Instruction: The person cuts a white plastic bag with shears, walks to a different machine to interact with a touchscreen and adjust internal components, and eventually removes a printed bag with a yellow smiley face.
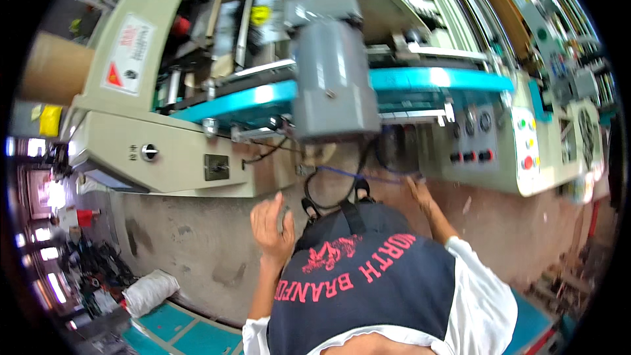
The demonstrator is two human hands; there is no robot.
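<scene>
My left hand (269, 227) is raised in front of my body, fingers up and the thumb apart, with nothing plainly in it. Farther right, my right hand (419, 193) is closed at the right end of a thin purple-blue cord (358, 175). The cord stretches left, low in front of the machine. Just beyond it, a large grey cylindrical motor (332, 79) overhangs the floor in front of a curved turquoise bar (434, 81). A black cable (310, 190) loops down near my feet.
At left stands a beige machine housing (158, 151) with a black knob; at right, a control panel (486, 138) carries several buttons. A brown cardboard roll (56, 69) is at far left. Behind me lie a white sack (150, 292) and turquoise panels (204, 338).
</scene>
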